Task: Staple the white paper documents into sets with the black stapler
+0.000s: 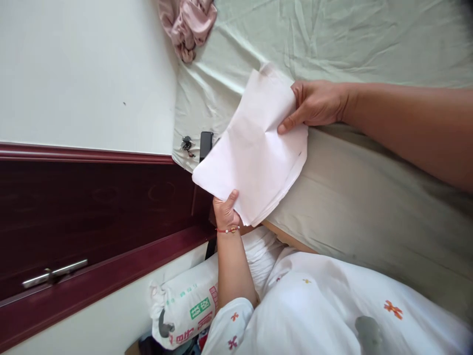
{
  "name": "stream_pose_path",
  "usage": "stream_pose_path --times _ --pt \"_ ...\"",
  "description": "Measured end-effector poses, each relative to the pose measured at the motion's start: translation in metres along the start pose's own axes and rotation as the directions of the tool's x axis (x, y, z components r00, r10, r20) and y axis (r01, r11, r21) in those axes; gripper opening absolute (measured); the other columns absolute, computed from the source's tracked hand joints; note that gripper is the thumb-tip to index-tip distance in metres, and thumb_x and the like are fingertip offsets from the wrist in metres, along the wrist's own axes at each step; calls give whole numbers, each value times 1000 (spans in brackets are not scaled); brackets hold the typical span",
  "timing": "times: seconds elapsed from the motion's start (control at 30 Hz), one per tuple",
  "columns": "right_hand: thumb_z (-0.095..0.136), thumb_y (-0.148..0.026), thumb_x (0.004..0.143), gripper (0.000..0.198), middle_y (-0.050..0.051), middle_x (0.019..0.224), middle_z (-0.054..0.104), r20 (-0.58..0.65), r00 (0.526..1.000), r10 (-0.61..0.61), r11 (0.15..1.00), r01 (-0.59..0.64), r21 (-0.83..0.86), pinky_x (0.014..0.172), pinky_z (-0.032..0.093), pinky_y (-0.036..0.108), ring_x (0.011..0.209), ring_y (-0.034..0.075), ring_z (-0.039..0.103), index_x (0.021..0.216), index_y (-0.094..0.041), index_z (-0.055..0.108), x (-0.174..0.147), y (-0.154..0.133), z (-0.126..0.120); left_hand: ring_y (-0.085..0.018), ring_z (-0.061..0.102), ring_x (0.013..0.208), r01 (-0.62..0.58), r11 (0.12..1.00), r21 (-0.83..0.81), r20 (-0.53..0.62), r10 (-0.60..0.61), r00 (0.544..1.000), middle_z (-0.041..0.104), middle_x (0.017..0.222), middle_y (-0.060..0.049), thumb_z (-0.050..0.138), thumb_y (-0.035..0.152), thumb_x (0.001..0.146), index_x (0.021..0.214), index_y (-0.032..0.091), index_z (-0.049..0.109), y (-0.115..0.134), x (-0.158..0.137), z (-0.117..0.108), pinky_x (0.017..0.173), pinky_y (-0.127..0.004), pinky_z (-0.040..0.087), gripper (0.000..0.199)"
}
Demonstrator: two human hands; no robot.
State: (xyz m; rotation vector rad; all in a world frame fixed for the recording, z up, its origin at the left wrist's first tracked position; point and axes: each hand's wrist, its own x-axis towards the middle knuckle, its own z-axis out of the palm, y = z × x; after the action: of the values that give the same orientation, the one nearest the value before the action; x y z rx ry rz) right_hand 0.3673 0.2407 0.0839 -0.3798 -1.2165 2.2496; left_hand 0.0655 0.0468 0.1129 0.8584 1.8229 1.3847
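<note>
A stack of white paper sheets [254, 148] is held up at a slant above the bed's edge, its sheets slightly fanned along the lower right side. My left hand [226, 209] grips its lower left edge, thumb on top and fingers hidden beneath. On the upper right edge, my right hand [314, 103] pinches the sheets, with the thumb pressed on the top one and the other fingers mostly behind. The top sheet looks creased near the right thumb, and the far end of the stack curls a little.
A green bedsheet [351, 39] covers the bed. Pink cloth [190, 24] lies at its far corner. Near the wall are a black phone-like object [206, 143] and a small dark item [186, 144]. A dark red door [92, 197] and a printed white sack [188, 301] stand at left.
</note>
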Motion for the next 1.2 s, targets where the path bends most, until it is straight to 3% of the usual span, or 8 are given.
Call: stream_pose_path --times 0.17,0.3,0.43,0.57,0.67,0.77,0.97,1.2 --pt "92 -17 71 26 0 106 83 -15 977 -213 977 213 -3 101 65 34 93 19 79 95 -20 84 -1 -7 -1 -28 63 141 -328 945 1 -135 325 936 74 137 -8 101 45 61 122 27 76 26 7 5 125 -46 45 68" --pt "86 -24 75 21 -9 110 82 10 962 -274 951 272 -148 102 63 26 99 16 79 94 -31 84 -2 -4 -3 -29 58 145 -432 901 26 -170 430 887 71 143 -4 99 46 65 127 30 74 43 4 3 125 -44 46 69" --pt "90 -41 65 36 2 104 83 -25 985 -172 866 139 -481 84 60 14 94 15 78 92 -19 82 5 5 -13 -27 60 143 -352 936 17 -128 351 928 70 144 -3 97 52 67 123 32 75 19 -1 -3 122 -45 48 64" --pt "81 -67 63 68 9 104 82 17 992 -123 711 100 -696 76 53 13 95 15 78 105 -14 80 12 10 -26 -27 64 138 -148 989 -20 -52 147 988 74 139 -8 104 55 48 119 28 75 -22 2 -7 121 -43 48 81" --pt "79 -73 63 67 10 102 83 -85 982 -168 683 54 -729 74 57 18 91 18 77 99 -17 81 12 8 -25 -26 67 134 -143 990 9 -122 143 982 76 134 -12 104 56 50 117 23 75 -35 7 -4 121 -40 48 80" --pt "86 -61 66 51 7 104 83 -157 971 -181 720 22 -693 82 62 25 87 19 75 93 -18 82 8 4 -18 -27 71 128 -222 974 37 -183 225 957 79 126 -12 102 57 53 108 18 76 -29 11 -4 119 -42 50 72" --pt "94 -44 68 43 2 104 82 -63 985 -158 881 111 -461 89 64 30 91 17 74 97 -15 82 -1 -2 -7 -27 72 125 -354 935 4 -130 352 927 80 121 -6 99 55 60 113 24 79 -10 16 -15 115 -42 54 64" --pt "88 -66 73 56 2 84 75 -184 974 -131 770 -17 -638 74 55 29 79 16 65 89 -12 81 0 -4 -9 -29 64 139 -283 958 48 -166 287 943 72 141 -11 95 67 62 129 26 73 -28 17 -7 122 -43 49 82"
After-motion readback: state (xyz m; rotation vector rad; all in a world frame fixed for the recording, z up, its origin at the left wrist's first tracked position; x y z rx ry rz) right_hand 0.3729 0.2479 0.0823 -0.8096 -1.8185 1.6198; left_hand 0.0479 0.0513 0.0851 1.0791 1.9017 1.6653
